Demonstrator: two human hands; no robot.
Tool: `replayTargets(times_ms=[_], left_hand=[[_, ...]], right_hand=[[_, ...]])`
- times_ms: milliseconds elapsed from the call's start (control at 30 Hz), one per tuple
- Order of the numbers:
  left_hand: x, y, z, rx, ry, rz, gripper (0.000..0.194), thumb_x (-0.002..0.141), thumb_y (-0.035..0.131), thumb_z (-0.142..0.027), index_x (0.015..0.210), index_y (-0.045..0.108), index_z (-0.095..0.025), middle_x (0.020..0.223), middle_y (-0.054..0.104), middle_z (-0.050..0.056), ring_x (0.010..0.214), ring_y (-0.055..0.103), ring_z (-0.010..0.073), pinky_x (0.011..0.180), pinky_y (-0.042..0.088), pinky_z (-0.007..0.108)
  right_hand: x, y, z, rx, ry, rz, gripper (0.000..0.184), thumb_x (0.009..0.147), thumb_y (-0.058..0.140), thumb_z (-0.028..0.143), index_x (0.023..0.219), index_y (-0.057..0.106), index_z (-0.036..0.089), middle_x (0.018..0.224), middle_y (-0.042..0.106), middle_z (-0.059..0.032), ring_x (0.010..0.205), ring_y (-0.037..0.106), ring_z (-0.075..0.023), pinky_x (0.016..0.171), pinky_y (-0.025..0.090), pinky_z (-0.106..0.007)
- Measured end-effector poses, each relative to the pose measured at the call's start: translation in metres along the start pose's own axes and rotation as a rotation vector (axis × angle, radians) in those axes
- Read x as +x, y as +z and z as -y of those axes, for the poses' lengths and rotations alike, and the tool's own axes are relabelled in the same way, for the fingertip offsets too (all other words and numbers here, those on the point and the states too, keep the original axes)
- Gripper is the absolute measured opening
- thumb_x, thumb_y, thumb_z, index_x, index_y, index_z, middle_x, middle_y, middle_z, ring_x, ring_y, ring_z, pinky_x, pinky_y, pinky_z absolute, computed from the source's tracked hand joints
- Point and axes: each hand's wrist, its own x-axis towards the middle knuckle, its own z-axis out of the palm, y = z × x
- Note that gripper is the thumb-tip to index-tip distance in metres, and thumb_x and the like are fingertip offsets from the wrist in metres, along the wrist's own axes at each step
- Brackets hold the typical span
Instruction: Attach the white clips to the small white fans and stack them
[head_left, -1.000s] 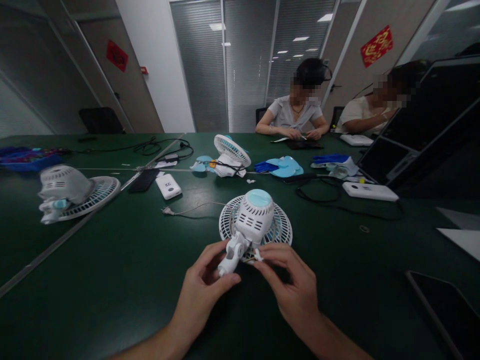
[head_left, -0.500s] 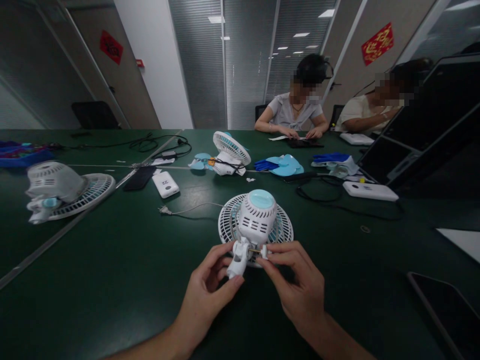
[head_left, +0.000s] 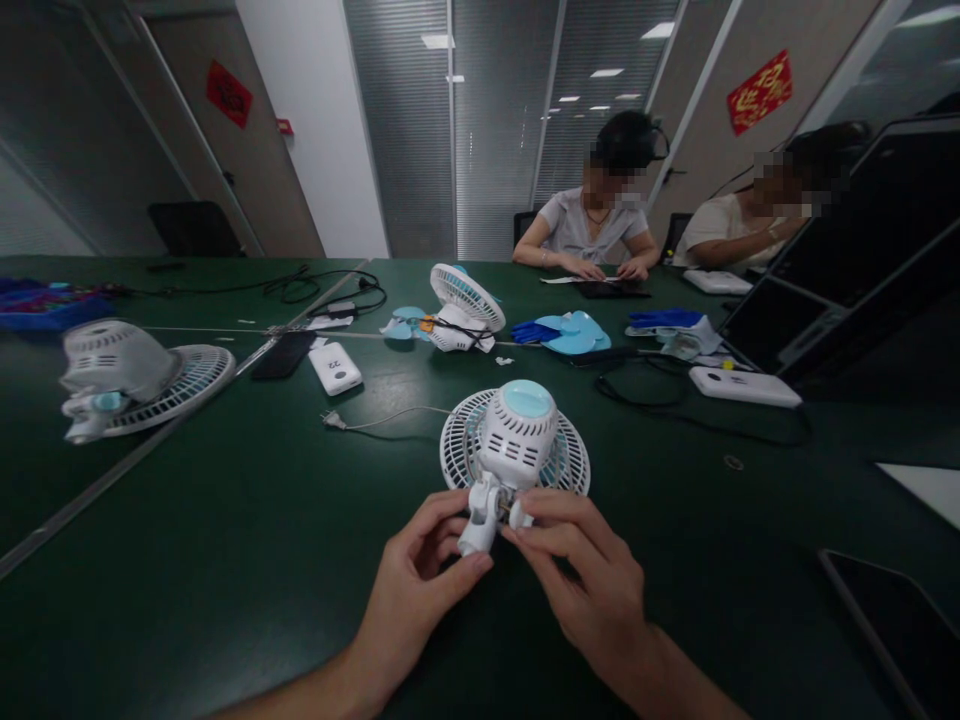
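Note:
A white fan with a light-blue cap lies grille down on the green table before me. My left hand pinches the white joint bracket at the fan's near end between thumb and fingers. With thumb and fingertips, my right hand grips a white screw knob, whose metal shaft sits at the right side of the bracket. Part of the shaft still shows between knob and bracket. The fan's cord ends in a plug to the left.
Another fan lies at the left, and a third fan stands farther back. Light-blue fan blades, a white power bank and a phone lie around. Across the table sits a person; a black case leans at the right.
My right hand has moved the knob leftward, closer to the bracket, so less of the metal shaft shows. My left hand keeps its hold on the bracket. The view has shifted slightly.

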Motion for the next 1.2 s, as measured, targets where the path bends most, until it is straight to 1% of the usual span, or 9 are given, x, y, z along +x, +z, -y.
replayTargets(times_ms=[67,233,433,667,767,867,967,1067,1200], left_hand=[[0.000,-0.001,0.001,-0.009,0.017,0.013,0.046,0.079,0.090,-0.032,0.122,0.076,-0.026,0.122,0.068,0.006,0.103,0.068,0.0178,0.091,0.057,0.026],[0.002,-0.002,0.001,0.004,0.059,0.019,0.045,0.081,0.089,-0.032,0.123,0.076,-0.027,0.122,0.065,0.005,0.103,0.067,0.0164,0.091,0.056,0.024],[-0.001,0.002,-0.001,-0.023,0.055,0.049,0.044,0.080,0.090,-0.031,0.121,0.076,-0.029,0.113,0.064,0.003,0.098,0.066,0.0145,0.084,0.055,0.021],[-0.002,0.000,0.006,-0.035,0.033,0.073,0.045,0.080,0.090,-0.031,0.123,0.075,-0.029,0.120,0.063,0.004,0.103,0.064,0.0159,0.089,0.054,0.023],[-0.001,-0.003,0.007,-0.046,0.015,0.064,0.045,0.081,0.089,-0.031,0.124,0.074,-0.029,0.119,0.064,0.003,0.101,0.064,0.0154,0.088,0.054,0.024],[0.000,-0.004,0.007,-0.042,0.015,0.052,0.044,0.082,0.088,-0.032,0.124,0.075,-0.028,0.119,0.065,0.004,0.100,0.063,0.0155,0.090,0.053,0.024],[-0.001,-0.003,0.005,-0.037,0.021,0.058,0.043,0.082,0.089,-0.032,0.123,0.076,-0.028,0.118,0.063,0.004,0.101,0.063,0.0162,0.091,0.053,0.025],[-0.002,-0.001,0.002,-0.017,0.026,0.066,0.042,0.082,0.088,-0.032,0.123,0.077,-0.030,0.116,0.062,0.003,0.101,0.063,0.0153,0.089,0.054,0.023],[-0.001,0.000,0.000,0.030,0.049,0.073,0.043,0.083,0.087,-0.033,0.124,0.076,-0.032,0.121,0.061,0.004,0.105,0.064,0.0165,0.088,0.054,0.023]], right_hand=[[0.002,-0.001,0.001,-0.028,0.015,0.016,0.019,0.095,0.068,0.002,0.097,0.074,0.020,0.102,0.076,-0.0058,0.096,0.078,-0.0185,0.087,0.065,-0.029],[0.006,-0.004,0.002,-0.038,0.158,0.031,0.010,0.095,0.073,0.011,0.094,0.074,0.021,0.093,0.075,-0.0040,0.079,0.075,-0.0169,0.069,0.064,-0.027],[-0.001,-0.001,0.005,-0.023,-0.020,0.013,0.026,0.095,0.065,-0.001,0.102,0.077,0.021,0.100,0.074,-0.0064,0.102,0.076,-0.0196,0.092,0.064,-0.031],[0.005,0.003,0.005,-0.006,0.123,0.060,0.012,0.097,0.071,0.010,0.098,0.074,0.021,0.095,0.076,-0.0053,0.090,0.077,-0.0199,0.085,0.065,-0.032],[0.006,-0.001,0.001,-0.021,0.065,0.115,0.021,0.098,0.065,0.005,0.109,0.075,0.020,0.106,0.078,-0.0082,0.099,0.077,-0.0207,0.088,0.064,-0.032],[0.004,-0.006,-0.005,-0.039,-0.075,0.168,0.034,0.097,0.058,-0.003,0.119,0.075,0.017,0.116,0.078,-0.0104,0.113,0.075,-0.0220,0.096,0.063,-0.033],[0.002,-0.009,-0.009,-0.039,-0.166,0.180,0.038,0.097,0.057,-0.004,0.122,0.075,0.017,0.118,0.079,-0.0101,0.116,0.074,-0.0224,0.099,0.063,-0.034],[0.003,-0.007,-0.006,-0.010,-0.044,0.151,0.032,0.098,0.060,0.000,0.117,0.077,0.020,0.108,0.081,-0.0075,0.101,0.078,-0.0215,0.091,0.066,-0.034],[0.005,0.001,0.005,0.164,0.475,0.139,0.011,0.100,0.068,0.021,0.101,0.079,0.019,0.085,0.079,-0.0041,0.057,0.072,-0.0144,0.053,0.064,-0.025]])
